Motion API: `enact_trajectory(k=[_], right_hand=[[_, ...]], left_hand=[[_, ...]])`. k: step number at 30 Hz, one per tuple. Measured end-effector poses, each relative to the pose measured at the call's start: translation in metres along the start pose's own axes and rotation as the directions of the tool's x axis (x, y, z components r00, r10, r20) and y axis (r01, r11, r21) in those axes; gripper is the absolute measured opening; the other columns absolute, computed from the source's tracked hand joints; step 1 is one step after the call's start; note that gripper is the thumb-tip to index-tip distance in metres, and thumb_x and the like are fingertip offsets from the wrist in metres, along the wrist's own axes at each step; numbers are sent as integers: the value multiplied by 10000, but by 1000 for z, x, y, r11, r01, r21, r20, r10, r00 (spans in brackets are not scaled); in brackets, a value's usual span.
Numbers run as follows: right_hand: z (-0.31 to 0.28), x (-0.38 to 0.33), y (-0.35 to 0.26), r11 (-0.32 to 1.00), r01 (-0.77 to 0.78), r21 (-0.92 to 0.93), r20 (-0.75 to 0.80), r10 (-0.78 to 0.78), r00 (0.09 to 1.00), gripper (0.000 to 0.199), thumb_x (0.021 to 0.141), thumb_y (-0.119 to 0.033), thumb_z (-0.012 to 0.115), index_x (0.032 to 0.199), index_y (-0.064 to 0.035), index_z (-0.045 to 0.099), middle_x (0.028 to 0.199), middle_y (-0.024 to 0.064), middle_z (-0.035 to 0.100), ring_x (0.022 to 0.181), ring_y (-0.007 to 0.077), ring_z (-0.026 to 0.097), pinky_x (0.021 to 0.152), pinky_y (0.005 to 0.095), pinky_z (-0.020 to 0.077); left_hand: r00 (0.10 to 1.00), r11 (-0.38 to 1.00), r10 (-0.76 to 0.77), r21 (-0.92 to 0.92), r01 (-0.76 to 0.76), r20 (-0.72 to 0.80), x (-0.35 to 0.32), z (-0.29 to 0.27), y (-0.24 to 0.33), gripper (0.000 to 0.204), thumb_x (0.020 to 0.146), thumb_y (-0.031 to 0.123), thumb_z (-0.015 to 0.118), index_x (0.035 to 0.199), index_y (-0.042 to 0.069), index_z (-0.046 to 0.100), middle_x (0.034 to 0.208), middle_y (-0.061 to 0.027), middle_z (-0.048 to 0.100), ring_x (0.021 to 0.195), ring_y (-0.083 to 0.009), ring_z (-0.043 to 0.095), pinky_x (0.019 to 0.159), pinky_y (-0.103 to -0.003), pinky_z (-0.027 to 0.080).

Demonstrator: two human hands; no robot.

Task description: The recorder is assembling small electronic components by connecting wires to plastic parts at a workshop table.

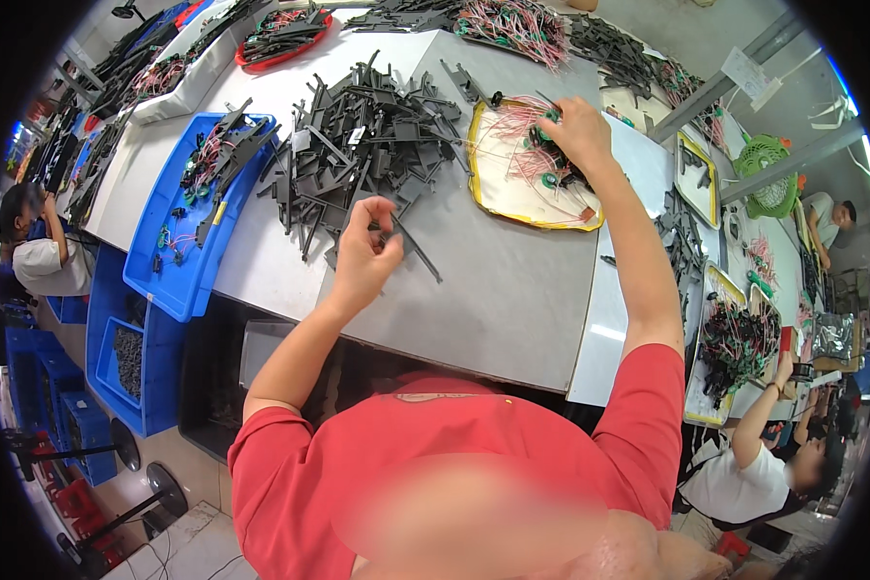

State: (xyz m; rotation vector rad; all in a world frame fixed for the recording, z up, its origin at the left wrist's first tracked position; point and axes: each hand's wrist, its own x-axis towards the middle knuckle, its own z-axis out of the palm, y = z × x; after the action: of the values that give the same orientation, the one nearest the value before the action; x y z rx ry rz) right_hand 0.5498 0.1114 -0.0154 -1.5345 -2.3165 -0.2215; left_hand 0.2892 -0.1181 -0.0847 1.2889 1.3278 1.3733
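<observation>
My left hand [365, 253] is closed on a thin black plastic strip [418, 255] at the near edge of a big heap of black plastic parts [362, 140] on the grey table [512, 290]. My right hand [578, 130] reaches into a white tray with a yellow rim [536, 220], its fingers pinching into a tangle of pink wires with green connectors [527, 145]. Whether it has lifted a bundle I cannot tell.
A blue tray [179, 275] with wired parts sits at the left of the table, a red-rimmed dish [282, 48] farther back. More yellow-rimmed trays [706, 290] lie to the right. Other people work at the left and lower right. Blue bins stand below the table.
</observation>
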Motion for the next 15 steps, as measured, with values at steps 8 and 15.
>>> enact_trajectory(k=[8,15], right_hand=[[-84,-22,-19,969,65,240,-257,-1,967,400,699,-404,669,849,-34,652,806,115,623,724,271,610,650,346,479],[-95,-139,-11,862,-219,457,88,201,976,356,693,-332,732,868,-30,663,693,62,593,593,139,561,551,265,439]], left_hand=[[992,951,-64,-294,93,106,-24,19,18,923,764,-64,570,1422,126,-48,1389,-188,292,615,-55,479,562,-199,445],[882,663,-302,-586,467,361,-30,26,0,765,799,17,620,1391,2,136,993,-145,627,772,-83,601,594,-169,459]])
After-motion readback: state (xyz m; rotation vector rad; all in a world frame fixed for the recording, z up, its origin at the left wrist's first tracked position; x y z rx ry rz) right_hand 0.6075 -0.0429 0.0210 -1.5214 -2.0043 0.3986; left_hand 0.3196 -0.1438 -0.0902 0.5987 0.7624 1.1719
